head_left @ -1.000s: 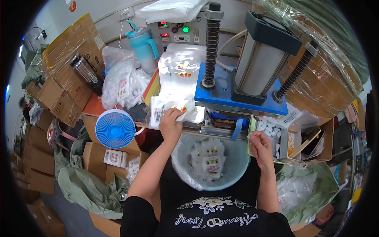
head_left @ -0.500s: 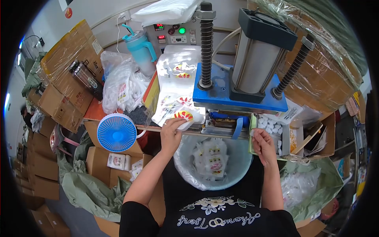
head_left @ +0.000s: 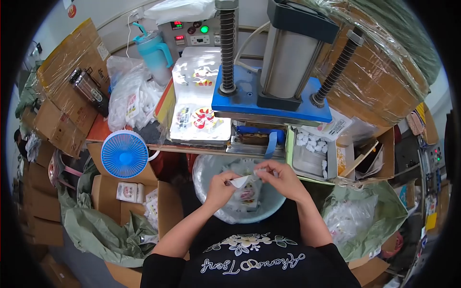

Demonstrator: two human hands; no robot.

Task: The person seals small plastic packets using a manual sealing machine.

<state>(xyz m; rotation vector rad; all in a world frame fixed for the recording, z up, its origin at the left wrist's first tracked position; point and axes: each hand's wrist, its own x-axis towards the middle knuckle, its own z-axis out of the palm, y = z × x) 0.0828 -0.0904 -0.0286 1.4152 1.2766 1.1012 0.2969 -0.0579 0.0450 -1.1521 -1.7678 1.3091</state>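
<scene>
I have a blue fan point(head_left: 125, 154) in view near the front edge of the bench point(head_left: 98, 130), and beyond it a dark metal thermos point(head_left: 90, 91) before a brown carton point(head_left: 58, 62). I also see a turquoise tumbler point(head_left: 153, 55), a round red sticker point(head_left: 71, 11) on the wall point(head_left: 103, 10) and, on the right, a large wrapped carton point(head_left: 372, 81).

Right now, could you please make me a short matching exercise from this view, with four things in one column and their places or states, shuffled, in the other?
Things:
1. White pouch
2. Basin
3. Desk fan
4. Indicator lamp

Places and states:
A. Lit green
B. Contains printed packets
C. Blue, beside an open cardboard box
D. Held in the left hand

Pairs: 1-D, 2-B, 3-C, 4-A
</scene>
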